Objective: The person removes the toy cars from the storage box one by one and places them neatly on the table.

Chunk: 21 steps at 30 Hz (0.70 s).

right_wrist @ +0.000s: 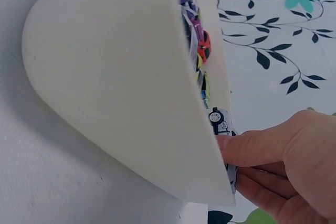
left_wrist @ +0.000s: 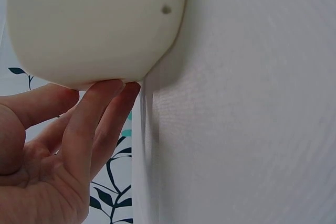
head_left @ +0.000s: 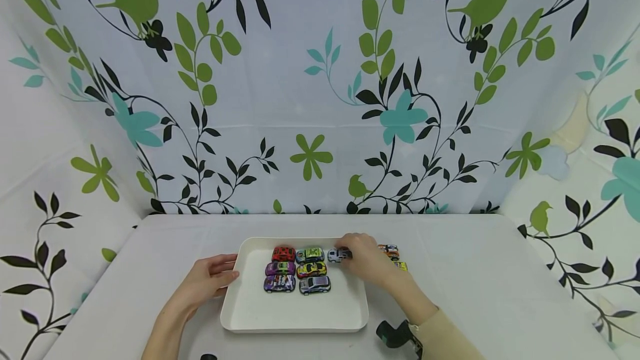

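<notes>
A white tray (head_left: 295,315) lies on the table, its underside showing in the left wrist view. My left hand (head_left: 207,282) holds the tray's left rim, thumb and fingertips at the edge. Over the tray's back right corner, my right hand (head_left: 367,260) pinches a white-and-grey toy car (right_wrist: 223,121) between thumb and fingers. Left of that car stand several toy cars in two columns: a red one (head_left: 283,254), a green one (head_left: 310,255), a purple one (head_left: 280,268), a yellow one (head_left: 311,269), a dark purple one (head_left: 279,283) and a silver one (head_left: 315,285).
Right of the tray, partly behind my right hand, are an orange-and-white toy car (head_left: 388,250) and a yellow toy car (head_left: 401,265). A white cloth covers the table (head_left: 475,293). A leaf-and-bird patterned curtain (head_left: 270,99) hangs behind. A black device (head_left: 395,335) sits at my right wrist.
</notes>
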Each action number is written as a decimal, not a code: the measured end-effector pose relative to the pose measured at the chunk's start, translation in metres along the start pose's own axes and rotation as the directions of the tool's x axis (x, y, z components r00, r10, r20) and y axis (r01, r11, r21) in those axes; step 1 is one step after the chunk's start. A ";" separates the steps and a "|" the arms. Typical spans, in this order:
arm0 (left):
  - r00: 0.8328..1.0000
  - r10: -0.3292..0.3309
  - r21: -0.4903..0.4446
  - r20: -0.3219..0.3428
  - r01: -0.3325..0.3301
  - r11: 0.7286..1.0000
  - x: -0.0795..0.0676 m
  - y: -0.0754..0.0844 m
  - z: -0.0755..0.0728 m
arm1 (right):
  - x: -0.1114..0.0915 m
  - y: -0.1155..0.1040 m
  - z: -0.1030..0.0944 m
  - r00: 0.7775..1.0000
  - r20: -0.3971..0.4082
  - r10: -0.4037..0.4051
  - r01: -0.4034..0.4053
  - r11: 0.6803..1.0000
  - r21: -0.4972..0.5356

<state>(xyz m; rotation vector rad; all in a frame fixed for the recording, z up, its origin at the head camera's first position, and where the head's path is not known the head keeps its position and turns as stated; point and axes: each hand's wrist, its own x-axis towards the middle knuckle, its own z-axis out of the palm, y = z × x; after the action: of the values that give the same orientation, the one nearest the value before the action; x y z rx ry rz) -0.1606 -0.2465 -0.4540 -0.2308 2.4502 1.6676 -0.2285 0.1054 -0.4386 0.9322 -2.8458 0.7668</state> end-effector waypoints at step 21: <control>1.000 0.000 0.022 0.001 0.000 1.000 -0.001 0.000 0.000 | -0.025 -0.003 -0.030 0.995 -0.098 0.030 -0.024 0.997 0.069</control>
<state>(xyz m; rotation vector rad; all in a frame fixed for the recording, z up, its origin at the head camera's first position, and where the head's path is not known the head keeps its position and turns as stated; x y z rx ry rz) -0.1602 -0.2467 -0.4533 -0.2262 2.4662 1.6395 -0.2091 0.1305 -0.4160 0.8403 -2.7686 0.8915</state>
